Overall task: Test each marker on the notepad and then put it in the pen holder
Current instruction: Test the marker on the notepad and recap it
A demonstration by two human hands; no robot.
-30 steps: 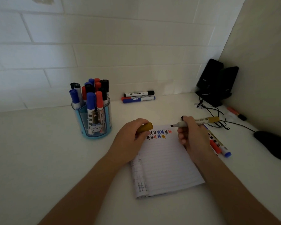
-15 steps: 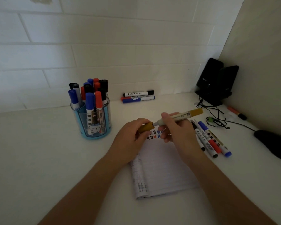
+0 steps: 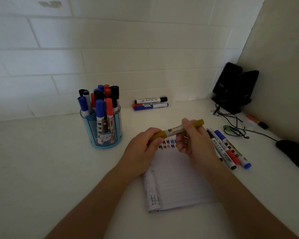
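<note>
Seems to be capping the gold marker (image 3: 175,131) over the top of the notepad (image 3: 176,178), with left hand (image 3: 141,150) pinching the cap end and right hand (image 3: 195,144) gripping the barrel; next likely calls for slotting it upright into the crowded pen holder (image 3: 103,133), left of the notepad

The notepad (image 3: 178,178) lay mid-desk (image 3: 41,161). The pen holder (image 3: 103,135) stood at ten o'clock from it, with upright markers (image 3: 100,107) in it. At twelve o'clock, by the wall, lay a few loose markers (image 3: 151,102) (side by side). A marker row (image 3: 228,149) lay just beside the notepad at three o'clock, with the mouse (image 3: 295,152) beyond it. The speakers (image 3: 235,87) stood at two o'clock. Over the notepad's far edge, the left hand (image 3: 141,152) and right hand (image 3: 195,142) gripped the held marker (image 3: 177,131).
</note>
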